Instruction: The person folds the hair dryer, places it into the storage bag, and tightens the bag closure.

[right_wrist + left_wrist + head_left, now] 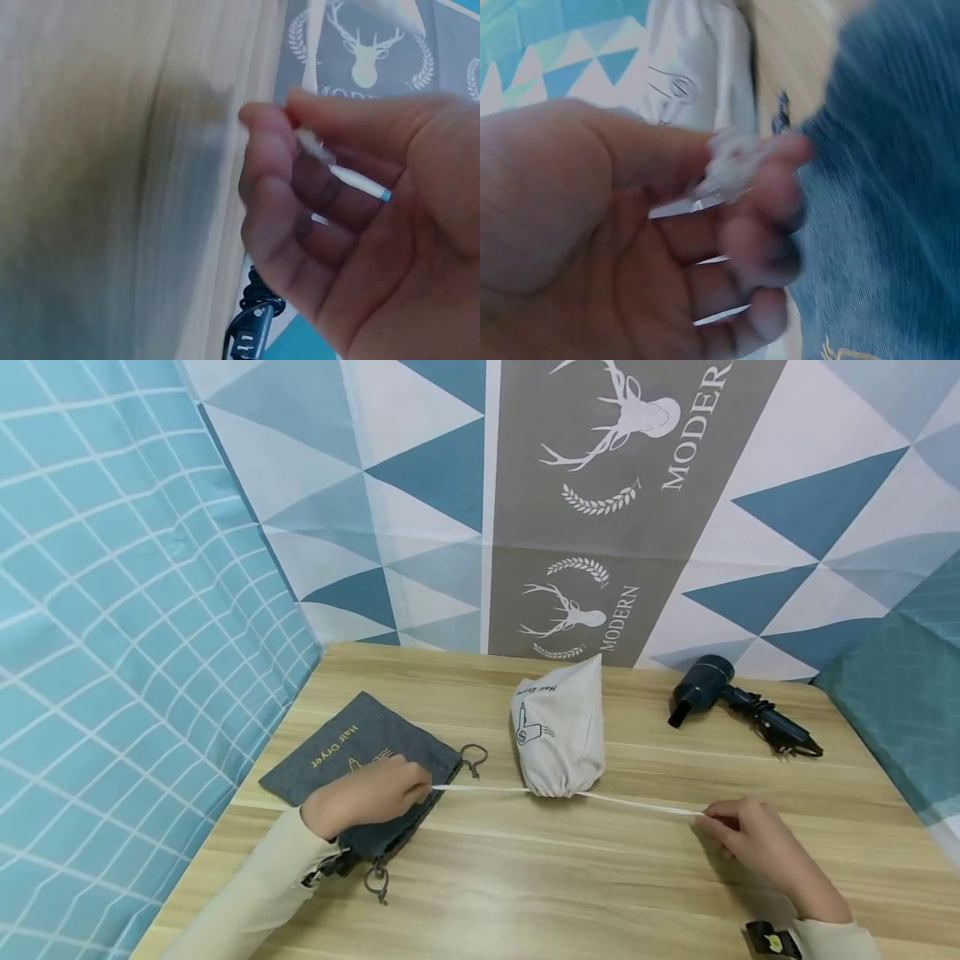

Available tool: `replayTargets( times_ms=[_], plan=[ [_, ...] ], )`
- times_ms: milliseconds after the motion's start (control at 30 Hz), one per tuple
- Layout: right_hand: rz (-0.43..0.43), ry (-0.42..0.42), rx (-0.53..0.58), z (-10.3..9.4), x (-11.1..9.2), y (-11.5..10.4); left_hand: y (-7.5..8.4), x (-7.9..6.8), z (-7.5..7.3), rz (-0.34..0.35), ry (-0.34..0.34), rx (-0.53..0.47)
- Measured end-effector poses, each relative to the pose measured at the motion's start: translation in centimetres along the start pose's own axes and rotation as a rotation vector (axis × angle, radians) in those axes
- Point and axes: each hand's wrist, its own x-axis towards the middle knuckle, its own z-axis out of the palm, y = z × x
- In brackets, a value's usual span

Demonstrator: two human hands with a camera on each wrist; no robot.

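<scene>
Clock positions refer to the head view, with the light fabric bag point(572, 745) as the dial centre. The bag lies on the wood-grain tabletop point(525, 893), toward 12 o'clock of its middle.

Bag: off-white, matte, creased cloth, bulging around hidden contents. A pointed corner rises at 1 o'clock. A black line drawing point(531, 727) of a hair dryer is printed toward 9 o'clock; dark lettering point(545, 687) at 11 o'clock curves out of full view. The gathered mouth point(553, 792) sits at 6 o'clock, puckered into small, tight folds.

Cord: a flat, white drawstring point(637, 803) leaves the mouth on both sides and runs nearly straight to each hand.

Left hand point(371, 793): positioned between 8 and 9 o'clock. I pinch one cord end between thumb and fingers; the left wrist view shows a blurred white bunch there.

Right hand point(765, 843): positioned at 4 o'clock. I pinch the other end between thumb and forefinger, remaining fingers curled.

Adjacent items: a dark grey pouch point(322, 768) with gold print lies at 9 o'clock, partly behind my left hand and forearm. A dark hair dryer point(705, 685) lies near 3 o'clock, its cable bundled at the handle.
</scene>
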Motion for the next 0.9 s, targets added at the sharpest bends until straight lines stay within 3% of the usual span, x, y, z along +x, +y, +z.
replayTargets(
  times_ms=[100,200,300,433,567,700,900],
  plan=[
    [-0.025,-0.031,0.102,0.1,-0.2,-0.1,0.8,-0.1,-0.1,0.041,-0.102,-0.083],
    [-0.036,-0.062,0.195,0.2,-0.4,-0.3,1.4,-0.1,-0.2,0.038,-0.136,-0.113],
    [-0.042,-0.052,0.219,0.1,-0.6,-0.4,2.1,0.1,-0.1,0.035,-0.077,-0.065],
    [-0.012,0.039,0.164,0.0,-0.7,-0.1,3.5,1.2,-0.1,0.081,0.009,0.014],
    [0.014,0.125,0.068,-0.4,-0.5,0.3,5.1,2.9,-0.2,0.173,0.058,0.079],
    [0.021,0.157,-0.014,-0.9,-0.2,0.7,7.0,4.8,-0.5,0.266,0.092,0.152],
    [-0.056,0.211,-0.110,-1.5,0.6,1.4,9.1,7.9,-0.7,0.392,0.118,0.147]
  ],
)
